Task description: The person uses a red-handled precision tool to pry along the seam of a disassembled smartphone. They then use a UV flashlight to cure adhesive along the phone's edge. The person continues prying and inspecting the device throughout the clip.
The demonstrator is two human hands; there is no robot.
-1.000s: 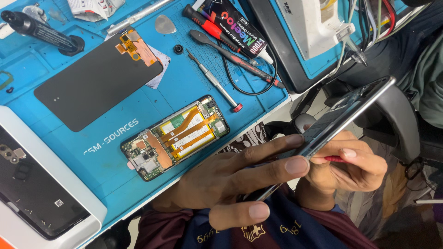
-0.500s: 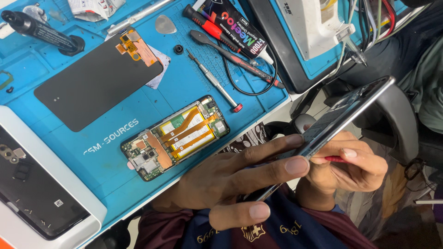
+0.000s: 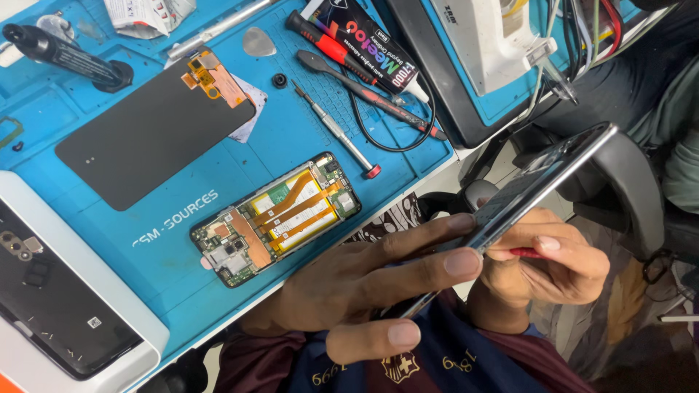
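My left hand (image 3: 364,284) grips a thin dark phone panel with a silvery frame (image 3: 539,182), held edge-on off the table's near edge. Its fingers lie along the panel's lower part. My right hand (image 3: 546,266) sits behind the panel and pinches a small red-handled tool (image 3: 526,253) against the panel's edge. On the blue mat (image 3: 167,218) lies an opened phone body (image 3: 277,218) with its board and orange flex cables showing. Above it rests a loose black screen panel (image 3: 153,135).
A small screwdriver (image 3: 336,131), a red-handled driver (image 3: 328,44), a black spudger (image 3: 364,91), a black glue tube (image 3: 378,54), a grey pick (image 3: 258,42) and a black bottle (image 3: 69,54) lie on the mat. A white tray (image 3: 109,306) sits at the left. A black chair (image 3: 626,182) stands right.
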